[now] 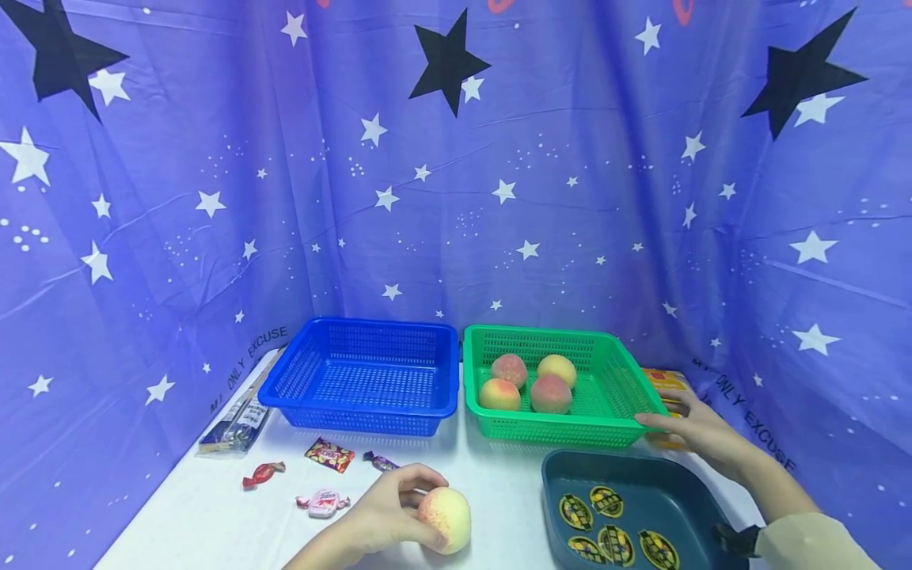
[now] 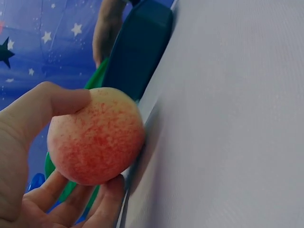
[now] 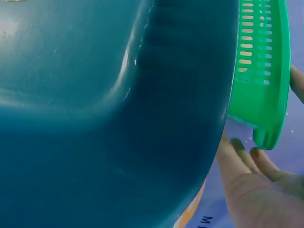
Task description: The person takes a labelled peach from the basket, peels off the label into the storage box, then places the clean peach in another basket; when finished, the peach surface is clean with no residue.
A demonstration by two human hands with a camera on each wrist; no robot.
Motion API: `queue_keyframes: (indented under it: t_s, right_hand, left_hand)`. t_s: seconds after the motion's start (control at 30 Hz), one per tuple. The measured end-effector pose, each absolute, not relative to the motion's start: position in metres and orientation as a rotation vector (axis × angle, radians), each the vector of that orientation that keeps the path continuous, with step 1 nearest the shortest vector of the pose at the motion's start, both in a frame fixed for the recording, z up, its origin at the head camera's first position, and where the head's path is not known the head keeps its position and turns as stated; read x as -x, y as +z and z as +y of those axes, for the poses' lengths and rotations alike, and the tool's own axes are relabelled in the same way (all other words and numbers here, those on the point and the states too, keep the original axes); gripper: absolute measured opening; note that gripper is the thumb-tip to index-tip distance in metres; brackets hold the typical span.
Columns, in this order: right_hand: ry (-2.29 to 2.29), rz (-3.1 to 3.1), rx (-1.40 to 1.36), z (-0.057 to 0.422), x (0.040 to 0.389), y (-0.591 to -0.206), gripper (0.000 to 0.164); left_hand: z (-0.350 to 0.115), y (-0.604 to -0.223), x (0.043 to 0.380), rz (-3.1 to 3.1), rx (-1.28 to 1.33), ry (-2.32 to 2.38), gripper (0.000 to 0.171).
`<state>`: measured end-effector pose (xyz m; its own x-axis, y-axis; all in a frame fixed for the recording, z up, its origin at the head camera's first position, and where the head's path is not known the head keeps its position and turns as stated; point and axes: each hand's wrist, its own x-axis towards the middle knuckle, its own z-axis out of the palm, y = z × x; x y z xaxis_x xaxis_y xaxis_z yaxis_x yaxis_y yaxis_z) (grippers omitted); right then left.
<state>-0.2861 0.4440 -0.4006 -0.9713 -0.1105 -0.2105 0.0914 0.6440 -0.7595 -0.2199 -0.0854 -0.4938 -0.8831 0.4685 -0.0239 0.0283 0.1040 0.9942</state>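
A pale yellow peach with a red-speckled side (image 2: pixel 97 137) sits between the thumb and fingers of my left hand (image 1: pixel 392 511), held close over the white tabletop. In the left wrist view the thumb presses its top while several fingertips support it below. My right hand (image 1: pixel 701 431) is at the front right corner of the green basket (image 1: pixel 613 423), thumb touching the rim and relaxed fingers reaching along the outside. In the right wrist view those fingers (image 3: pixel 230 164) are partly hidden behind a dark teal tray. Several peaches (image 1: pixel 551 393) lie in the green basket's left half.
Left of the green basket stands a blue basket (image 1: pixel 359 408). The teal tray (image 1: pixel 673 475), holding round black-and-yellow stickers (image 1: pixel 616 546), is at front right. Wrapped candies (image 1: pixel 330 455) lie at left, near a plastic packet (image 1: pixel 238 423). An orange package (image 1: pixel 666 381) sits behind my right hand.
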Motion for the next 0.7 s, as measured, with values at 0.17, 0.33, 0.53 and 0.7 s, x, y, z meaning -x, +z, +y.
queue_keyframes:
  t_s: [0.17, 0.33, 0.53, 0.7]
  right_hand:
    - [-1.304, 2.605, 0.011, 0.441, 0.289, -0.404, 0.109]
    - [-1.342, 2.586, 0.008, 0.443, 0.292, -0.41, 0.108]
    - [-1.346, 2.588, 0.006, 0.443, 0.294, -0.412, 0.107]
    - [-1.405, 2.562, 0.019, 0.443, 0.293, -0.414, 0.105]
  left_hand:
    - [-0.074, -0.482, 0.225, 2.102, -0.522, 1.85, 0.063]
    - [-0.05, -0.465, 0.232, 2.064, -0.572, 1.893, 0.063]
    - [-0.017, -0.437, 0.242, 2.077, -0.622, 1.915, 0.057]
    - [0.017, -0.409, 0.258, 2.144, -0.611, 1.911, 0.053]
